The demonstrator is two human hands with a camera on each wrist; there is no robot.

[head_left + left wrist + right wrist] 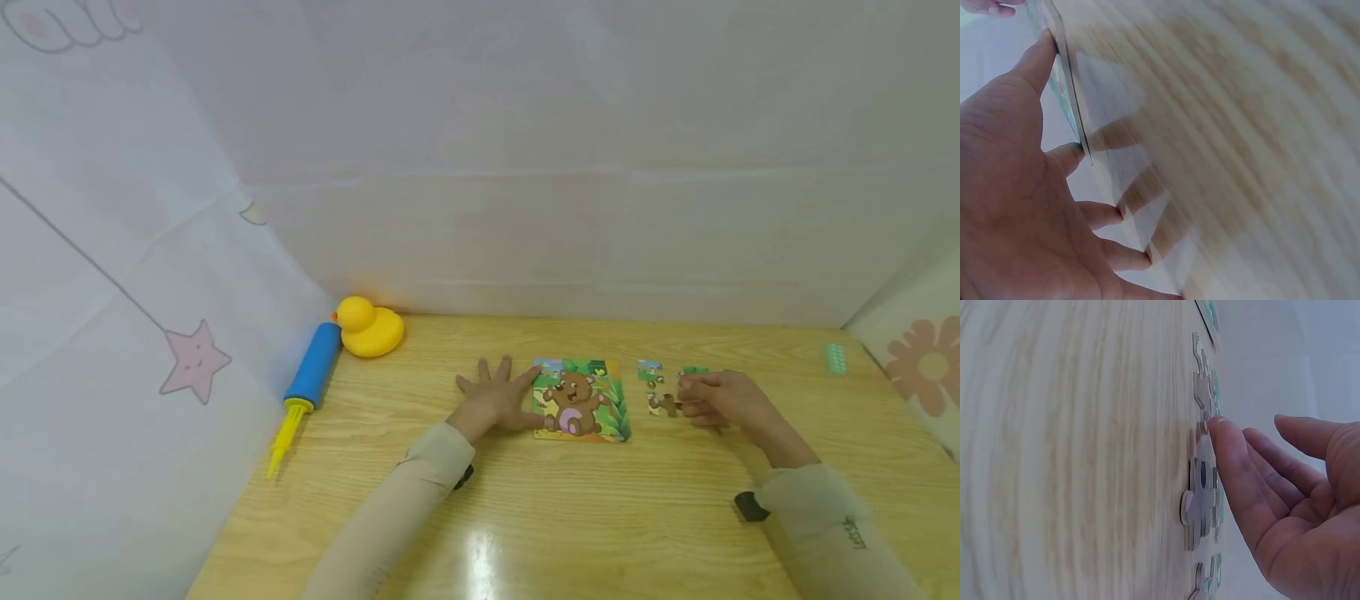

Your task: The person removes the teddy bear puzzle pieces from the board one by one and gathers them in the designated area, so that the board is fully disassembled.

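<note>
A bear picture puzzle (pixel 576 400) lies flat on the table. My left hand (pixel 491 406) rests on the tabletop with its fingers spread, thumb and index finger against the puzzle's left edge. In the left wrist view, those two fingers of the left hand (pixel 1016 181) meet the thin puzzle board (pixel 1069 87). Right of the puzzle lie several loose puzzle pieces (pixel 649 372). Over them hovers my right hand (pixel 723 400), hiding some. In the right wrist view, the right hand (pixel 1291 487) has its index fingertip beside a puzzle piece (pixel 1202 384); contact is unclear. Its thumb stands apart.
A yellow rubber duck (pixel 371 329) and a blue hand pump (pixel 315 367) with a yellow nozzle lie at the left of the wooden table (pixel 600 517). A small green knobbly object (pixel 836 359) sits at the far right. Pale printed cloth (pixel 480 233) hangs behind.
</note>
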